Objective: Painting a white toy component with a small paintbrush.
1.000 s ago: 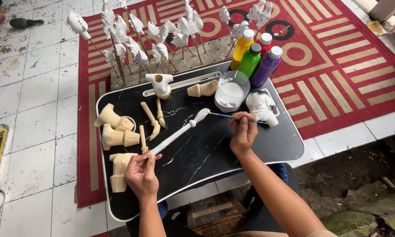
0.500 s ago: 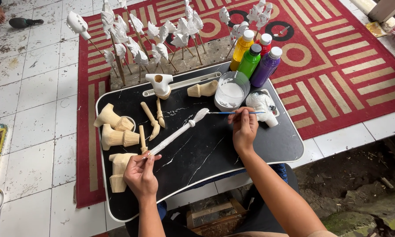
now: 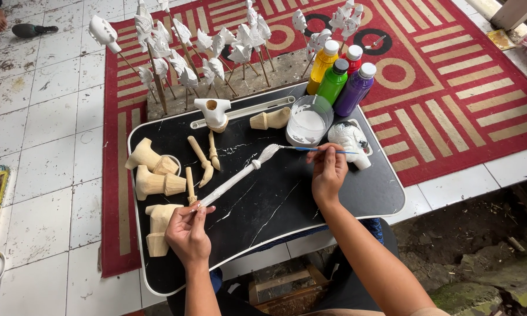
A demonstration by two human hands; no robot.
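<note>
My left hand point(image 3: 187, 234): pinches the lower end of a white-painted stick point(image 3: 235, 178), slanted over the black tray point(image 3: 287, 199); my right hand point(image 3: 328, 171): grips a thin blue brush point(image 3: 310, 149), its tip touching the stick's upper end; cup of white paint point(image 3: 308, 122) just behind; bare wooden pieces point(image 3: 155, 182) lie at left; paint bottles point(image 3: 339, 79) stand at the far edge.

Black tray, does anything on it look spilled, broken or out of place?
Only white paint streaks across the black tray; nothing spilled or broken. The paint cup stands upright while the left hand holds a white-painted stick.
</note>
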